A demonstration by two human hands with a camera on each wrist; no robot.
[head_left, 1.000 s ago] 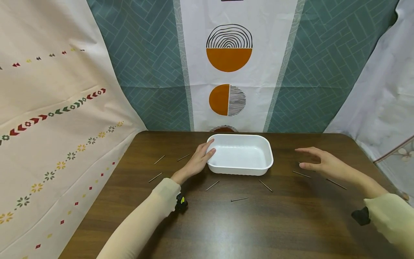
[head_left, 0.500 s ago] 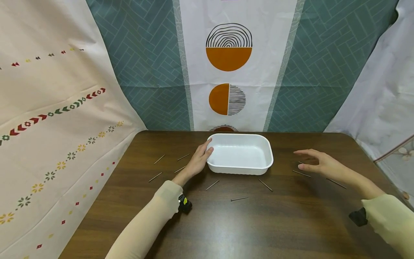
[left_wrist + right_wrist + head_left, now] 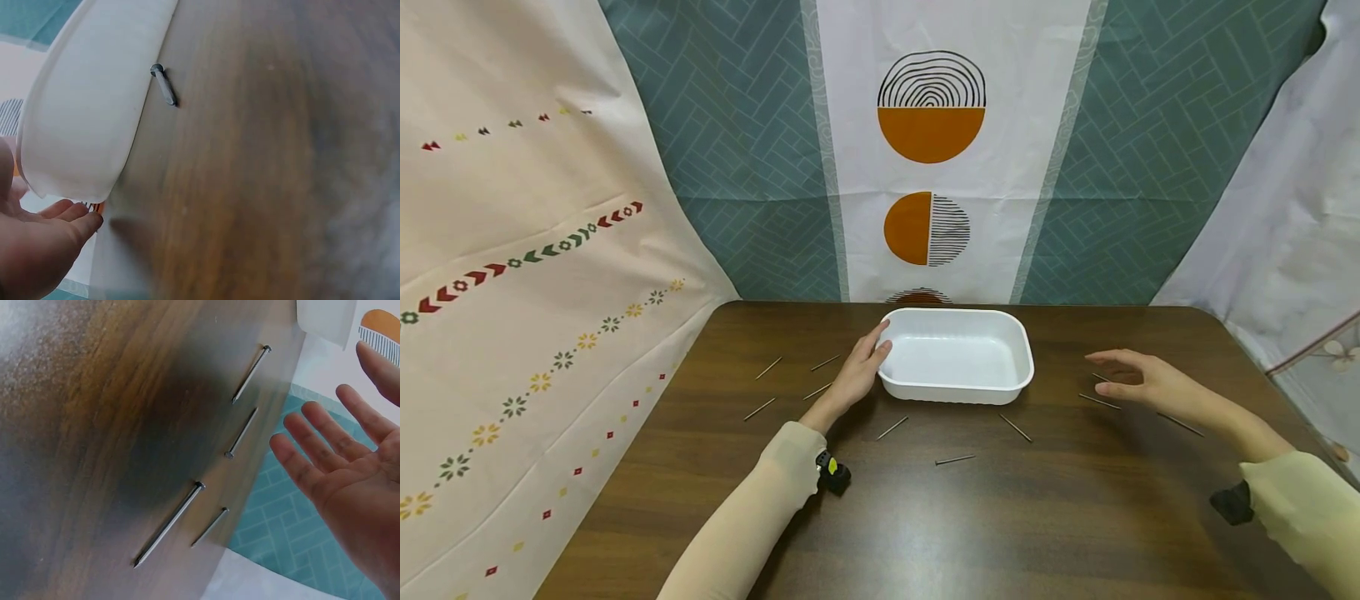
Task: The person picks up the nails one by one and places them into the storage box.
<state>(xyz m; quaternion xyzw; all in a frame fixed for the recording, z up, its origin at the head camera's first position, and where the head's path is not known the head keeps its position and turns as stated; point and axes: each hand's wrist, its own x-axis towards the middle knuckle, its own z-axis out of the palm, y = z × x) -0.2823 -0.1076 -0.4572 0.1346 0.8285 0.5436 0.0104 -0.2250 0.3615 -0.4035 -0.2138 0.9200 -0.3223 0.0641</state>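
A white plastic tray (image 3: 955,394) stands near the back of the wooden table. My left hand (image 3: 855,375) holds its left end, the thumb over the rim and the fingers along the outside wall; in the left wrist view the fingertips lie by the tray's end wall. My right hand (image 3: 1165,387) hovers above the table right of the tray, fingers spread and nothing in them. Beneath it lie several nails, among them a nail (image 3: 1100,402) and another nail (image 3: 1180,425). The right wrist view shows a larger nail (image 3: 169,526) beside smaller ones.
More nails lie scattered: one nail (image 3: 955,460) and another nail (image 3: 1016,428) in front of the tray, and several, such as a nail (image 3: 760,409), to the left. A patterned cloth (image 3: 760,250) hangs behind the table (image 3: 925,533); fabric also flanks both sides.
My left hand has slid slightly, its thumb moving left toward the tray's rim, and a nail beside its wrist has come into sight. The right hand stays nearly still over the nails.
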